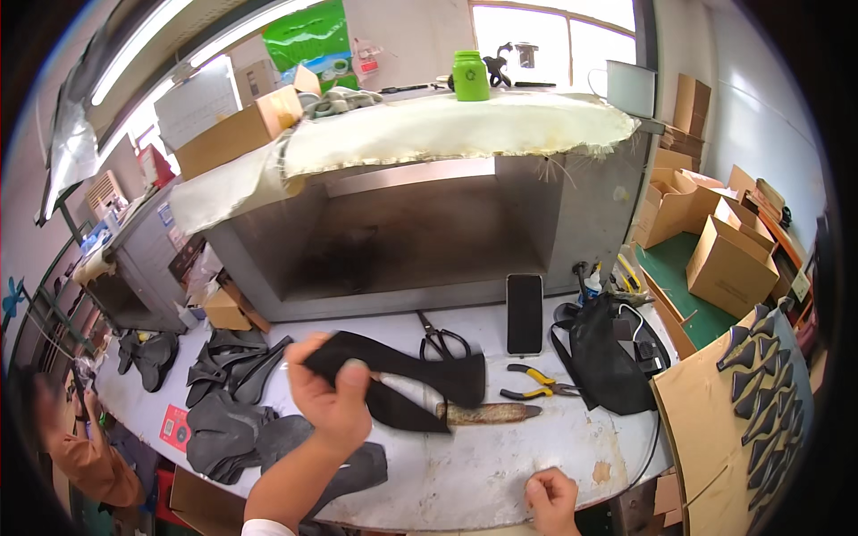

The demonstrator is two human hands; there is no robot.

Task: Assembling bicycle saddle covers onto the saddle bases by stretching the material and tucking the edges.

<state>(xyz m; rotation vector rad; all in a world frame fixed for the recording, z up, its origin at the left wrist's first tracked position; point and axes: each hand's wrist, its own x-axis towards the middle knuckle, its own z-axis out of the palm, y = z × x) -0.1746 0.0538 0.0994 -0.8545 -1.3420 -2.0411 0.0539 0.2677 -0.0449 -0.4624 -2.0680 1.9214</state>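
Observation:
My left hand (332, 406) is closed on a black curved shoe upper (402, 362), raised over the middle of the table and slightly blurred. The thumb lies on top at the piece's left end, and its two arms spread to the right. Partly covered by the upper is a worn brown tool handle (500, 414) on the table. My right hand (551, 500) is by the table's front edge, fingers curled in; whether anything is inside cannot be seen. Stacks of dark shoe uppers (223, 438) lie to the left, beneath and beside my left forearm.
Scissors (438, 339), yellow-handled pliers (539, 384), a phone (525, 314) and a black bag (612, 353) lie on the table (474, 473). Behind is a grey metal box (402, 232). Dark pieces line a cardboard sheet (706, 429) at right. Another person (94, 464) is at far left.

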